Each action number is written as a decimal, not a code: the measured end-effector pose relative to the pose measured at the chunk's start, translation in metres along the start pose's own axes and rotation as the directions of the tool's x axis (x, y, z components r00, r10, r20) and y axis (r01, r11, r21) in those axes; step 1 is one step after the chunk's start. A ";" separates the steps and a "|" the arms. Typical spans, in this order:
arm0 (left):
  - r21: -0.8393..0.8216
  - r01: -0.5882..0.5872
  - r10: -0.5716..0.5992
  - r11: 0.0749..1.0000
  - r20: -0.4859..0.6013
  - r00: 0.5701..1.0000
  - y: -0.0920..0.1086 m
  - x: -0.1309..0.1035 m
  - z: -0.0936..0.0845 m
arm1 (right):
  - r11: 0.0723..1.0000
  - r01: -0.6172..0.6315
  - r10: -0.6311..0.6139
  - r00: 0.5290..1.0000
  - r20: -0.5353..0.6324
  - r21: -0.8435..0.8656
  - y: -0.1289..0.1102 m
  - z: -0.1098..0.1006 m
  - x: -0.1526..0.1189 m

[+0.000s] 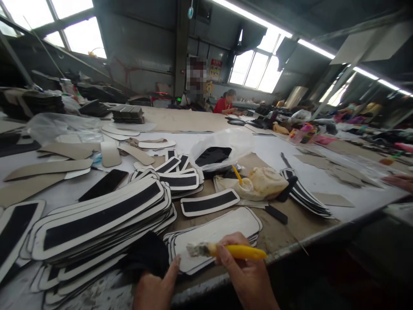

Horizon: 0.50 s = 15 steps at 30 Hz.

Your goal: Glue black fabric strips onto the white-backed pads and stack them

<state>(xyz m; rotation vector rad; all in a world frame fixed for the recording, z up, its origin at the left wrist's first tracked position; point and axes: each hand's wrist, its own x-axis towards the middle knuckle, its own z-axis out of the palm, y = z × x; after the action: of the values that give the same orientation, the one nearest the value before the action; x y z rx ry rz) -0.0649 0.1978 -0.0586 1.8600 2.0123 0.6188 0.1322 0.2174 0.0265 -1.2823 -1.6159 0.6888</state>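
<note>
Left of brush [247, 252]: black cloth [150, 253], panel stack [101, 218].

A yellow-handled brush [240, 251] (bristles white-smeared) lies over stacked white panels [216, 228].

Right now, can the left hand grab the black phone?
Probably not straight across: the big stack of black-and-white pieces lies between the left hand and the black phone. Reaching over might work, though one fingertip is at the edge of the white pieces.
</note>
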 end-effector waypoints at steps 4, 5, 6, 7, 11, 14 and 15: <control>0.139 0.005 -0.019 0.990 0.096 0.995 0.006 -0.002 -0.003 | 0.991 -0.131 0.132 0.991 -0.033 0.039 0.016 0.004 0.008; 0.118 0.020 -0.034 0.993 0.111 0.993 0.007 -0.002 -0.005 | 0.996 -0.070 0.065 0.993 -0.099 -0.048 0.020 -0.006 0.012; 0.065 0.050 -0.057 0.997 0.106 0.993 0.009 -0.001 -0.007 | 0.987 0.012 -0.036 0.987 -0.155 -0.157 0.023 -0.019 0.015; -0.020 0.098 -0.096 0.995 0.081 0.992 0.012 -0.001 -0.009 | 0.959 0.088 -0.150 0.964 -0.219 -0.268 0.025 -0.033 0.017; -0.432 0.341 -0.389 0.835 -0.026 0.921 0.026 0.000 -0.018 | 0.857 0.138 -0.307 0.911 -0.275 -0.496 0.012 -0.082 0.020; -0.585 0.396 -0.545 0.708 -0.095 0.833 0.035 -0.003 -0.032 | 0.875 0.147 -0.288 0.923 -0.253 -0.461 -0.004 -0.086 0.017; -0.646 0.374 -0.569 0.665 -0.115 0.814 0.038 -0.006 -0.038 | 0.900 0.145 -0.251 0.943 -0.217 -0.412 -0.009 -0.081 0.016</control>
<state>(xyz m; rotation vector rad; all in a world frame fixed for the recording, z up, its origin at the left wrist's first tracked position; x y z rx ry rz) -0.0517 0.1902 -0.0067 0.8390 2.0268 1.2607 0.2015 0.2201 0.0723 -1.3940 -1.6784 0.0545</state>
